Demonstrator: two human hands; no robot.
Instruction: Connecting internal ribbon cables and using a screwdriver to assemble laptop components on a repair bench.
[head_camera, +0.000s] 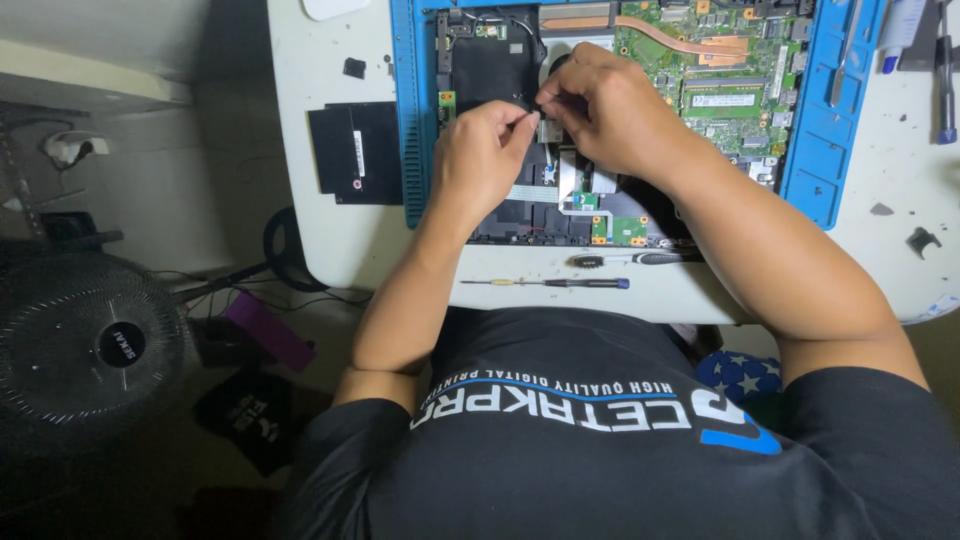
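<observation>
Dark printed shirt (600, 440) nearest the lens; beyond it, two screwdrivers (560, 283) laid crosswise on the white tabletop (330, 250). Opened laptop (620, 110) on blue mat (408, 120). Small connector (548, 128) pinched between left hand (480, 160) and right hand (610, 105), fingertips met directly above it, both forearms angled inward

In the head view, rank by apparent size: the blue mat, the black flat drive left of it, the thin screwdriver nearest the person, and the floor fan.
1. blue mat
2. floor fan, though it sits lower, so unsure
3. black flat drive
4. thin screwdriver
</observation>
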